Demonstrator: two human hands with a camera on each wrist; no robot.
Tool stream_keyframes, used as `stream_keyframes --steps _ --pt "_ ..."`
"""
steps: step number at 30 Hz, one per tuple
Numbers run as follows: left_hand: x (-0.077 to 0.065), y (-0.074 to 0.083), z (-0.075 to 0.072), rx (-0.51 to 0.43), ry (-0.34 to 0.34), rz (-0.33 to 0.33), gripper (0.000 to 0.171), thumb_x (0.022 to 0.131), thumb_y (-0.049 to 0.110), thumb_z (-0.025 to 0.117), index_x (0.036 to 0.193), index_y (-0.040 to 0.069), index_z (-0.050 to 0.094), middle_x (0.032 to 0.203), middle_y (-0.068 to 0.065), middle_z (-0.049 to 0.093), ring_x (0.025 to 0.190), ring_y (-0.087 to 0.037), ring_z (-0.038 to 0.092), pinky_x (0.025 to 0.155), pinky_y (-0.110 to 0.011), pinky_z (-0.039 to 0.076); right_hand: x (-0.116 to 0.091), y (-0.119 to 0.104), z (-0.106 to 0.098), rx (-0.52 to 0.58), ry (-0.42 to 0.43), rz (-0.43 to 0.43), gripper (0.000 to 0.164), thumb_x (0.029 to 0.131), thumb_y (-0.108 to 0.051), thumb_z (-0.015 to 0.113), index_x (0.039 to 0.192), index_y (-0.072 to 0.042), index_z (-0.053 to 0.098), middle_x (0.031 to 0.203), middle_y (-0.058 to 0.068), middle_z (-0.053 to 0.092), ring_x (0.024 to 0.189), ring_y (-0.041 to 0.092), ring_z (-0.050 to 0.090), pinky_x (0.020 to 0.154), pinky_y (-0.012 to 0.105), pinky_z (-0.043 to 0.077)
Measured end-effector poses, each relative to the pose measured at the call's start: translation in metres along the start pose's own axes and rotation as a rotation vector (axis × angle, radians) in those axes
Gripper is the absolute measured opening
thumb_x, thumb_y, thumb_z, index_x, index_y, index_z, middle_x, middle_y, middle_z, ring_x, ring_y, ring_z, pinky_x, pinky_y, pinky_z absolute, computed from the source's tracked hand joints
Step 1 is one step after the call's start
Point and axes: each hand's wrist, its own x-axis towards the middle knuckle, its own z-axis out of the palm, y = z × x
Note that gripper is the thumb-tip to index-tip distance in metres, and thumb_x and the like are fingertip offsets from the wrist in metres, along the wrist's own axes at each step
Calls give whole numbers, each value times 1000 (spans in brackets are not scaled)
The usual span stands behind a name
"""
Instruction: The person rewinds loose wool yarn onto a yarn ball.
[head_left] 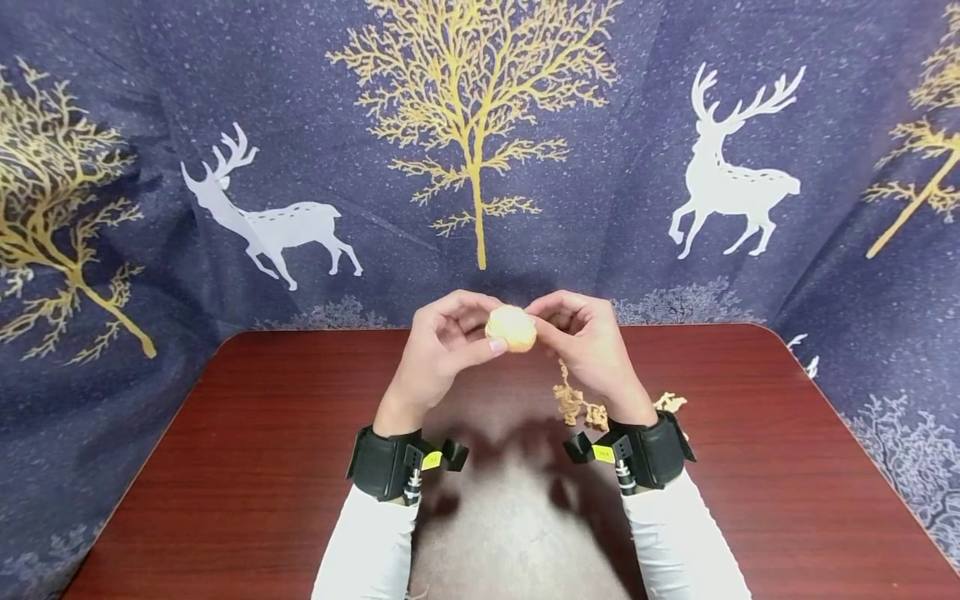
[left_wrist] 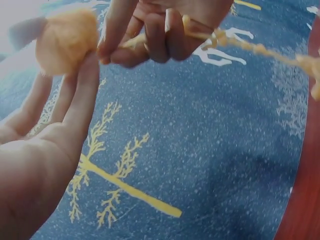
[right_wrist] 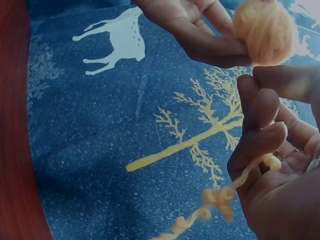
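Filling the background, a dark blue cloth (head_left: 420,250) printed with white deer (head_left: 738,187) and gold trees (head_left: 477,158) is hanging behind the desk (head_left: 247,450), whose reddish wood is shining pale in the middle. Over it, both hands are working: the left hand (head_left: 438,354) is holding the yarn ball (head_left: 512,328) between thumb and fingers, up off the surface, while the right hand (head_left: 596,346) is pinching yarn right beside it, with fingers curling round the strand. That ball is looking light, soft and fuzzy, hardly slippery, so a gentle fingertip hold round its sides is seeming best. Smallest of all, the kinked yarn strand (right_wrist: 218,197) is trailing below the right hand, looking limp, probably snag-prone, and asking for a pinch close to the ball.
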Motion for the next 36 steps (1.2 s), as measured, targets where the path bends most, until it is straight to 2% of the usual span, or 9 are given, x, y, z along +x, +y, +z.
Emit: stream_keyframes --steps 3,9,13,16,21,24,28,33,36 --pt "1 0 1 -78 108 9 38 80 -18 64 108 7 69 107 -9 71 100 -20 68 85 -30 59 0 0 3 -33 -4 10 11 89 5 72 99 8 70 79 8 71 62 12 58 53 22 48" --pt "3 -2 2 -129 322 38 33 84 -18 61 107 5 67 106 -9 70 97 -19 68 85 -29 60 -1 0 7 -182 -48 38 7 89 -4 76 96 -1 74 80 12 70 58 13 52 49 24 42" --pt "4 -7 0 97 435 61 29 83 -14 69 109 -2 65 108 -10 67 96 -18 68 85 -31 60 -2 -2 9 -227 -88 48 5 90 -7 76 95 -6 75 76 8 68 54 12 47 47 23 38" --pt "4 -11 0 343 449 58 31 82 -9 77 110 -5 64 110 -12 66 97 -20 67 86 -33 60 -2 -3 9 -237 -93 43 5 90 -7 76 95 -6 75 73 8 66 53 12 45 46 23 37" --pt "3 -15 0 648 353 35 31 81 -1 80 109 -3 67 107 -14 65 94 -22 67 82 -33 61 -3 -3 7 -246 -71 34 6 90 -7 77 95 -6 76 73 11 66 53 13 46 45 24 38" --pt "1 -15 -1 746 286 -2 31 79 2 83 107 -1 69 103 -12 66 92 -22 68 81 -34 61 -2 -3 6 -226 -52 32 7 89 -6 77 96 -4 75 75 12 68 54 13 49 46 24 39" --pt "0 -13 -3 790 167 -96 30 78 4 84 105 0 70 102 -12 68 92 -23 69 84 -39 60 -2 -2 4 -162 -17 25 8 89 -3 76 96 1 74 72 17 65 54 13 50 46 24 41" --pt "-1 -11 -4 808 -49 -208 31 78 4 83 106 3 70 99 -7 70 91 -19 68 86 -36 58 -2 -3 1 -83 42 8 11 89 0 75 97 7 72 67 15 62 51 15 50 45 25 43" --pt "-2 -10 -5 714 -178 -223 32 80 3 82 109 3 69 100 -5 71 94 -17 68 88 -35 58 -1 -2 0 -34 70 5 12 89 0 75 98 8 71 70 8 66 52 14 50 47 24 44"
